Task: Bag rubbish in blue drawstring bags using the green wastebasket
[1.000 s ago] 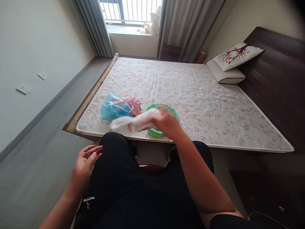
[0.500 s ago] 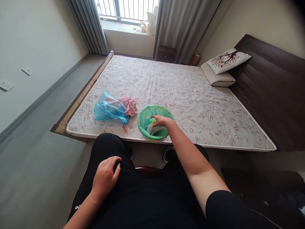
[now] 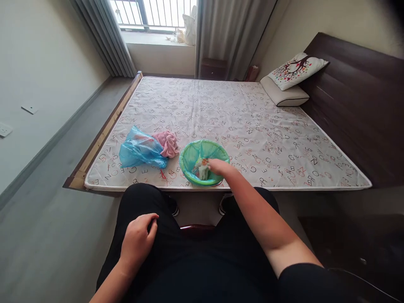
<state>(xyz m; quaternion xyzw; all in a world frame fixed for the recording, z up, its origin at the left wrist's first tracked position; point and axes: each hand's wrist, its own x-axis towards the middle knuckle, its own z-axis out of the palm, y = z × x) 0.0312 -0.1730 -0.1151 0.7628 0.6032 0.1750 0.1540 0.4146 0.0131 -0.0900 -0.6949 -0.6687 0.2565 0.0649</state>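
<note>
My right hand [image 3: 218,166] reaches down into a green waste bin [image 3: 204,182] with a pale green plastic liner. Its fingers are closed on a crumpled white wrapper [image 3: 203,169] with orange-brown and green patches; the fingertips are partly hidden behind it. The bin stands at the near edge of the bed. On my left thigh rests my left hand [image 3: 139,233], its fingers curled in and the thumb close to the index finger, with nothing visible in it. Left of the bin lies a blue plastic bag [image 3: 142,149], touching a bunched pink cloth [image 3: 168,144].
The bin and bag rest on a letter-printed mattress [image 3: 221,109] with a wooden frame edge [image 3: 104,134] at left. A tree-print pillow [image 3: 296,71] leans near the dark headboard [image 3: 356,101]. Grey curtains [image 3: 225,29] flank a window.
My right hand has gone lower into the bin and closed on the white wrapper, now raised into clearer sight. My left hand's thumb and index finger have drawn together. The view has shifted slightly.
</note>
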